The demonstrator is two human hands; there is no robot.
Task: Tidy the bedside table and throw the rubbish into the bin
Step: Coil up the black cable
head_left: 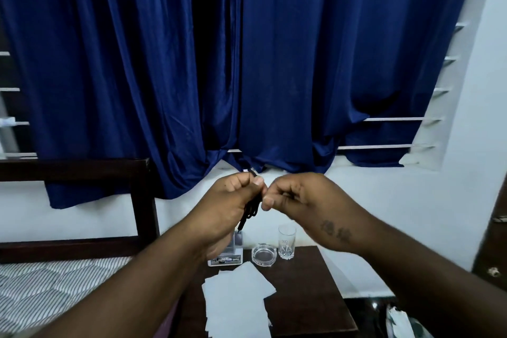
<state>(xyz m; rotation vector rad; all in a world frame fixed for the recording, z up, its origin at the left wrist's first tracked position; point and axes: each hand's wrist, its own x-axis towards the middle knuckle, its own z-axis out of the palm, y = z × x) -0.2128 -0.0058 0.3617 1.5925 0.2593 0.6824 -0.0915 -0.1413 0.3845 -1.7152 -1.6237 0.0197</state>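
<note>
Black cord (253, 205) bunched in the curled left hand (233, 200); right hand (292, 195), fingers curled, pinches it alongside

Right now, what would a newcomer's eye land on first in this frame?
The blue curtain fills the upper frame. At centre, the left hand grips a bundled black cord, the right hand curled close beside it. Below, white papers, a glass ashtray and a tumbler sit on the bedside table.
</note>
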